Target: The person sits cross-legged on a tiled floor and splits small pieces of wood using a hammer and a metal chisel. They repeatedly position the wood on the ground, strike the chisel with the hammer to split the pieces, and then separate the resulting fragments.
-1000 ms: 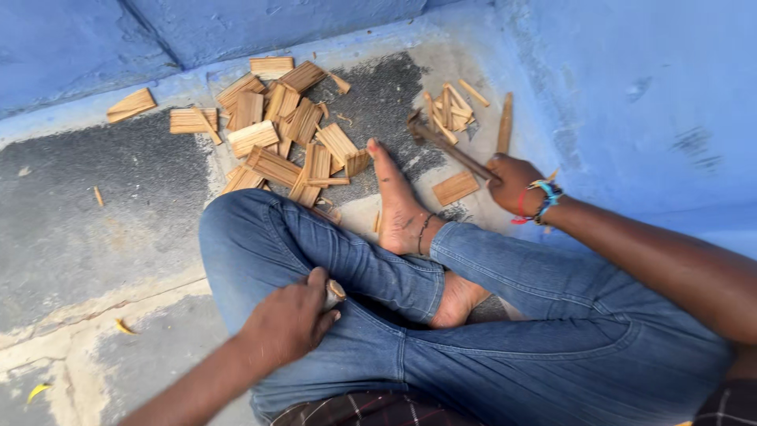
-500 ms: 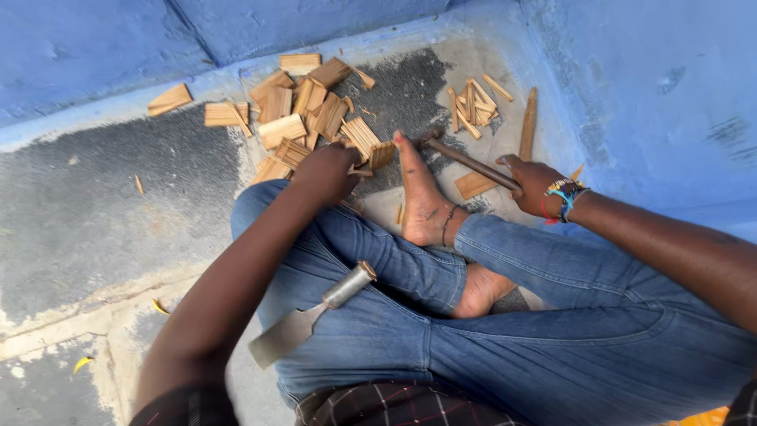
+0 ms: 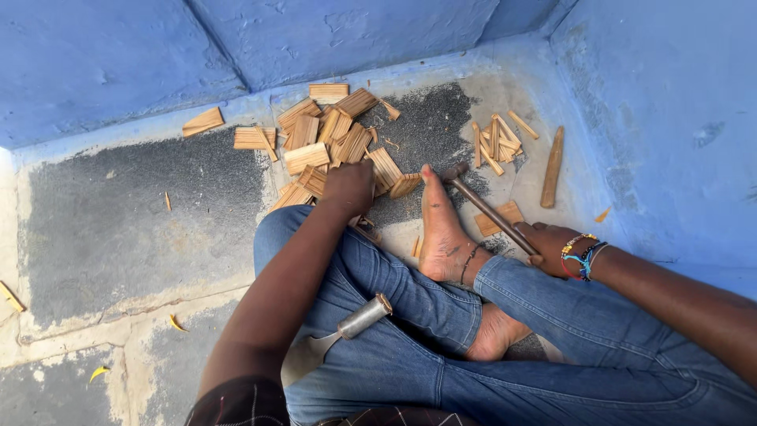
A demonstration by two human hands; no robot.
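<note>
Barely shifted since a half-second ago: crossed legs in blue jeans (image 3: pixel 552 355) on grey floor (image 3: pixel 118 229), heap of flat wood pieces (image 3: pixel 331 142) touched by left hand (image 3: pixel 347 185), grip unclear, right hand (image 3: pixel 552 244) closed round hammer (image 3: pixel 489 209), metal-handled chisel (image 3: pixel 339 335) resting on lap.

No packages, labels, signs or screens appear anywhere in this view.
</note>
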